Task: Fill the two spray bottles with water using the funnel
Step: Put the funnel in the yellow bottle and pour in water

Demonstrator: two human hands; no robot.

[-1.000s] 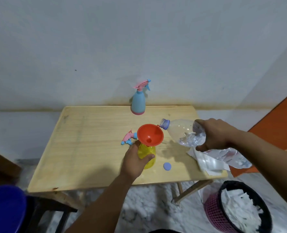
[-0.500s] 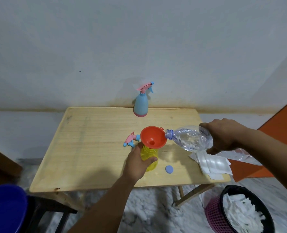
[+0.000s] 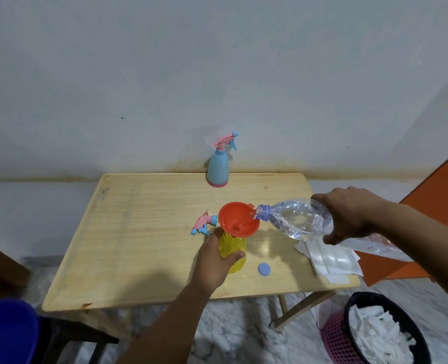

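Observation:
A yellow spray bottle (image 3: pixel 234 246) stands on the wooden table (image 3: pixel 144 227) with an orange funnel (image 3: pixel 237 218) in its neck. My left hand (image 3: pixel 213 260) grips the yellow bottle's body. My right hand (image 3: pixel 349 214) holds a clear water bottle (image 3: pixel 297 219) tilted sideways, its mouth over the funnel's right rim, and water runs into the funnel. The yellow bottle's pink and blue spray head (image 3: pixel 204 223) lies on the table left of the funnel. A blue spray bottle (image 3: pixel 218 168) with its pink trigger head on stands at the table's far edge.
A small blue cap (image 3: pixel 264 269) lies right of the yellow bottle. White papers (image 3: pixel 328 260) and a clear plastic bag (image 3: pixel 375 246) lie at the table's right edge. A pink bin (image 3: pixel 335 340) with paper scraps stands on the floor at right, a blue tub (image 3: pixel 5 334) at lower left.
My right hand has swung the water bottle left and tipped it until its mouth reached the funnel's rim; water now flows. My left hand stays on the yellow bottle.

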